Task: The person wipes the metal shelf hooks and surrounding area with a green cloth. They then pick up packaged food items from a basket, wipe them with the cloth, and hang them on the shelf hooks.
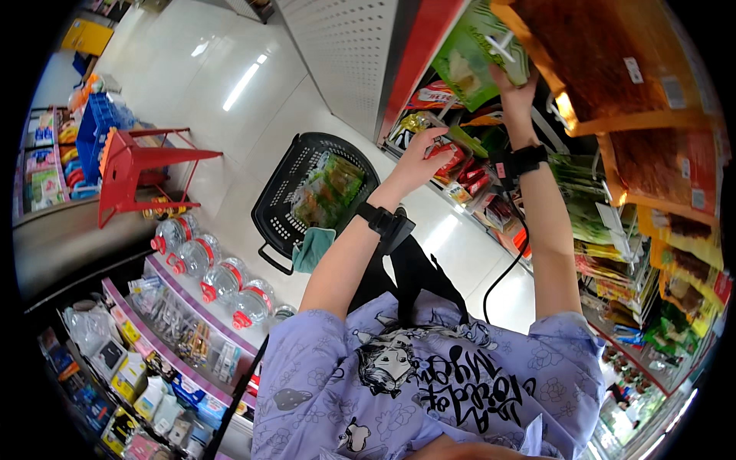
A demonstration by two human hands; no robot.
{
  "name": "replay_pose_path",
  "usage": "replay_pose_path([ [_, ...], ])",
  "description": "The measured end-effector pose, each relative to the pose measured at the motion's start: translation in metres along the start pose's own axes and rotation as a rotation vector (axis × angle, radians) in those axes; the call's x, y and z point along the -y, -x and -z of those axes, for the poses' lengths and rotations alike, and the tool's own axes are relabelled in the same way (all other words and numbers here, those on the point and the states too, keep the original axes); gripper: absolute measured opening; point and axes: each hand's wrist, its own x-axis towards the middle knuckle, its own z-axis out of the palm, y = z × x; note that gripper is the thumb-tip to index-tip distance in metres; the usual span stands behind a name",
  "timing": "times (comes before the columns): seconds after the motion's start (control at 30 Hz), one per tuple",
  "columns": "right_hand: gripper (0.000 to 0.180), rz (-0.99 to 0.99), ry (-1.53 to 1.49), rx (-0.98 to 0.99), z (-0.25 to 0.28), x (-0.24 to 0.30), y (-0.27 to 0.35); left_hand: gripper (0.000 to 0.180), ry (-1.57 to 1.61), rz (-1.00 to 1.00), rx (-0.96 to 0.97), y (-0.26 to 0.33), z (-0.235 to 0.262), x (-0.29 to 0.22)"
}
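Observation:
My right hand (518, 98) reaches up to a green snack bag (468, 67) hanging by a white hook (501, 47) at the upper right. Its fingers close on the bag's lower right edge, and the fingertips are partly hidden. Lower and to the left, my left hand (420, 162) is held over the front of the shelf with fingers apart and nothing in it. Small red packets (469, 184) in clear bins lie just beyond its fingertips. Each wrist wears a black strap with a small device.
A black basket (270, 165) holding green-and-clear packages stands on the floor, a teal cloth (313, 250) at its rim. Large orange-brown packages (613, 61) hang at the right. A red stool (146, 157) and several water bottles (222, 277) are at the left. A perforated panel (345, 54) rises ahead.

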Motion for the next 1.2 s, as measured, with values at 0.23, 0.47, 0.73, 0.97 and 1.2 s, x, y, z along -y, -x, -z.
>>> replay_pose_path([
  [0.23,0.044,-0.084,0.135,0.096,0.013,-0.007,-0.018,0.060,-0.106,-0.180,-0.022,-0.013,0.011,-0.022],
  [0.47,0.020,0.076,0.362,-0.002,-0.003,0.015,-0.008,0.076,-0.298,-0.332,-0.045,-0.051,0.005,-0.056],
  [0.73,0.023,-0.054,0.311,0.029,-0.016,0.049,0.030,0.070,-0.388,-0.506,-0.228,-0.029,0.006,-0.058],
  [0.97,0.023,-0.218,0.248,0.019,-0.028,0.083,0.052,0.051,-0.404,-0.569,-0.321,0.007,0.023,-0.056],
  [1.2,0.023,-0.251,0.250,0.041,-0.030,0.104,0.076,0.051,-0.204,-0.519,-0.302,0.023,0.044,-0.063],
])
